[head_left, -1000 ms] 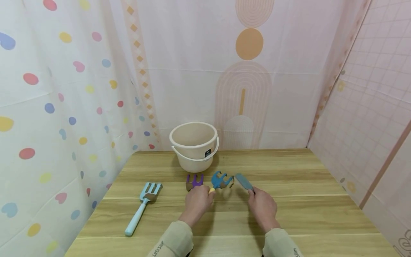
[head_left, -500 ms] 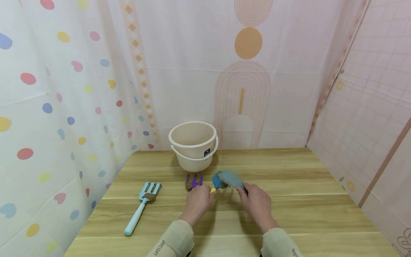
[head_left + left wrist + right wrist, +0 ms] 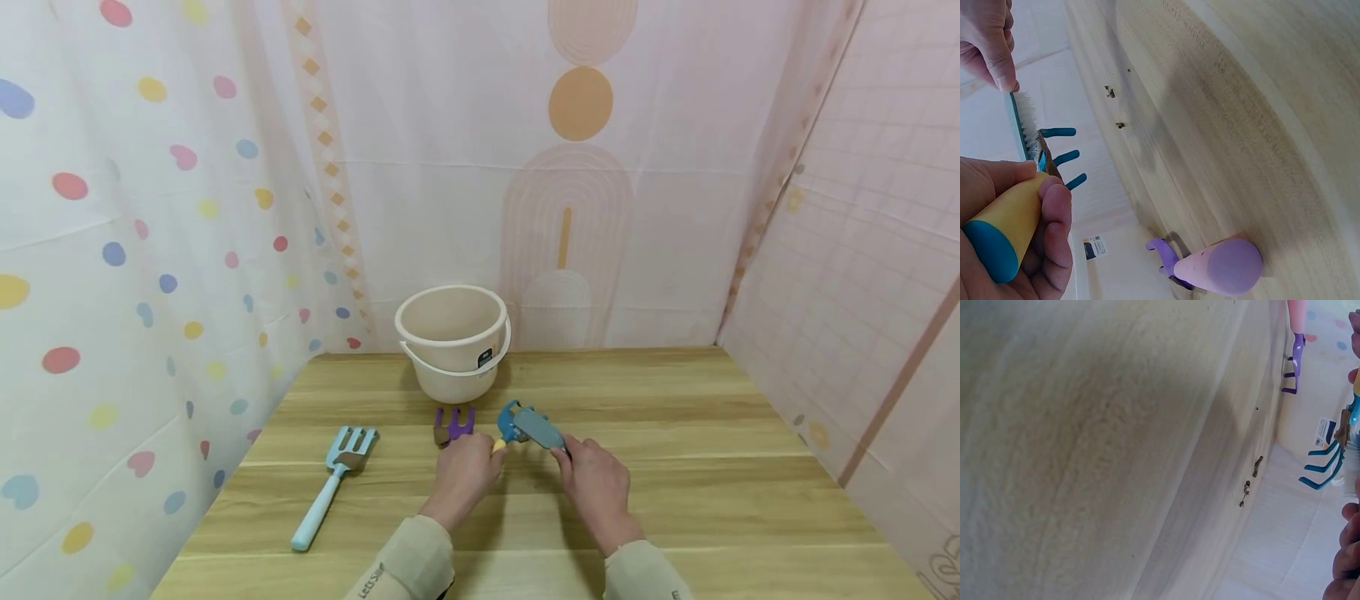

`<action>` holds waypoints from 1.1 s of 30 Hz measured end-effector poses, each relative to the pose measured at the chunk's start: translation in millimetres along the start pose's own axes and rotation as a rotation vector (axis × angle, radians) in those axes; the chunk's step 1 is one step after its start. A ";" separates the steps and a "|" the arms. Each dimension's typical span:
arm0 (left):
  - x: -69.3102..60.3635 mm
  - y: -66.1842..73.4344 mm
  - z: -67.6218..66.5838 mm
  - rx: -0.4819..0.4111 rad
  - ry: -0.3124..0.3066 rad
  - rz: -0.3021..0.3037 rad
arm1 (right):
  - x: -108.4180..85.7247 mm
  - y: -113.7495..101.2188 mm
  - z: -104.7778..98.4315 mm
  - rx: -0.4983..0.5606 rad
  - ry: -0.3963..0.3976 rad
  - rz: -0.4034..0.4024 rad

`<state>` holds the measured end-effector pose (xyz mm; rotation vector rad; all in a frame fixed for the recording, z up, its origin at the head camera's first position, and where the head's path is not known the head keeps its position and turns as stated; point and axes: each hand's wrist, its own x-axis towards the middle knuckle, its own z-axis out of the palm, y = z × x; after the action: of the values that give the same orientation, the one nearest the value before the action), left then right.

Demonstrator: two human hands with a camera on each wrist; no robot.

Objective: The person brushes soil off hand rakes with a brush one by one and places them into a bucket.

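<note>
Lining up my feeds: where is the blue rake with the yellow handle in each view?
Head: the blue rake is below centre, slightly right, in the left hand.
Left wrist: far left, its yellow handle toward the camera.
Right wrist: at the right edge, cut off, tines pointing left.
Shared landmark: the purple fork, left of the rake in head, bottom in left wrist, top right in right wrist.

"Lets Sli…" on left sleeve [image 3: 411, 557]; label [image 3: 485, 358] on bucket [image 3: 442, 358] illegible.

Head view high, forward-down; wrist views close, blue rake [image 3: 507, 423] in both.
</note>
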<state>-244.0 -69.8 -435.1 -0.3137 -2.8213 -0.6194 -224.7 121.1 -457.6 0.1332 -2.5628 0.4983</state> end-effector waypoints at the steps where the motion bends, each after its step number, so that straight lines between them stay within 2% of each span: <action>1: -0.1 0.1 0.4 0.003 0.004 0.004 | -0.3 0.1 0.3 0.001 -0.002 0.007; 16: -3.2 1.6 1.4 -0.001 0.009 0.010 | -2.2 2.1 5.1 0.014 -0.002 0.058; 21: -6.1 3.9 1.7 0.013 -0.006 0.042 | 0.2 15.0 0.5 0.029 -0.052 0.154; 25: -6.0 5.6 3.2 0.041 0.007 0.056 | 2.1 21.9 -0.5 0.080 -0.091 0.213; 29: -4.3 5.4 4.0 0.040 0.016 0.036 | 0.6 17.4 -1.0 0.119 -0.078 0.199; 33: -2.2 3.4 4.3 0.032 0.023 0.021 | -1.9 4.9 -1.2 0.146 -0.015 0.113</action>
<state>-241.8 -65.2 -438.2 -0.3278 -2.7996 -0.5695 -223.4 126.1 -459.3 0.0443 -2.5575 0.7298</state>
